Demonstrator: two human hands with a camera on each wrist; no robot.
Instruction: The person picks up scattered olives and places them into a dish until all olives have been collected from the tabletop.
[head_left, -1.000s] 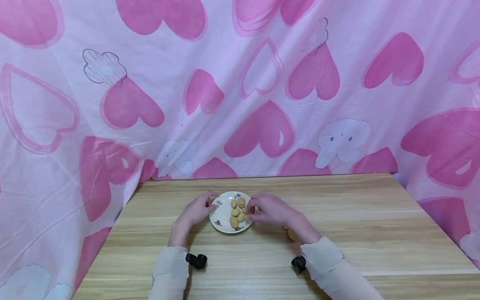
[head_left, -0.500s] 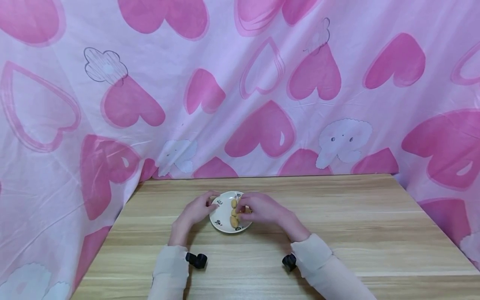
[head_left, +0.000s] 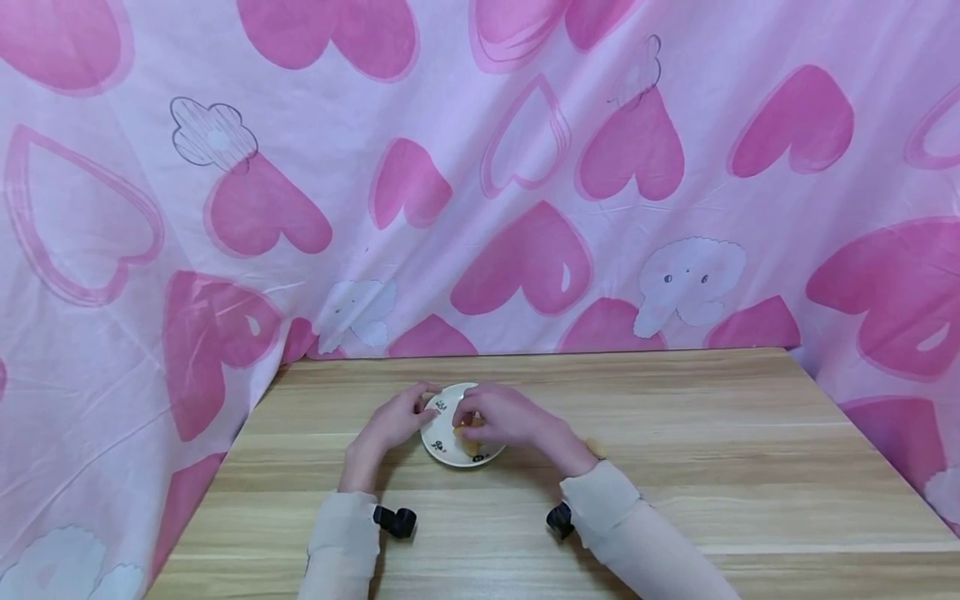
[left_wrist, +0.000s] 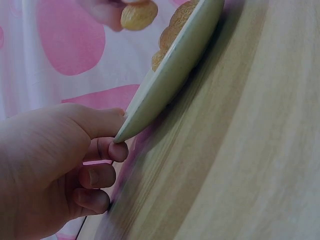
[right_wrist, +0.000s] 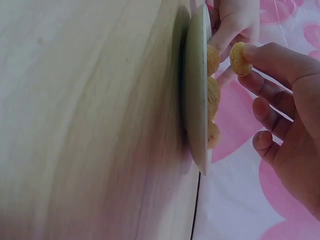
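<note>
L forearm in rolled pale sleeve (head_left: 342, 533) angles fwd over wood tabletop (head_left: 262, 500), blk wrist cam (head_left: 395, 522) strapped by cuff. L hand (head_left: 393, 417) at plate's L edge: thumb over rim, idx finger under, pinching it; other fingers curled below. Plate (head_left: 438, 431), white w/ small dk motifs, sits on tabletop btwn the hands, looks flat. On it, tan pcs (right_wrist: 213, 97), rounded & walnut-like, at least 3 per wrist views; exact count n/a, R hand blocks most in head view. Above plate, clear of the pile, one held pc (right_wrist: 241, 59) btwn thumb & idx of R hand (head_left: 501, 417); its other fingers part-bent, spread, touching nothing. R forearm slants in fr. lower R, 2nd blk cam (head_left: 560, 521) at rolled cuff (head_left: 603, 504). Just past forearm, lone tan pc (head_left: 596, 447) on tabletop, part hidden by arm. Pink heart-print cloth (head_left: 697, 200) hangs behind, full width.
</note>
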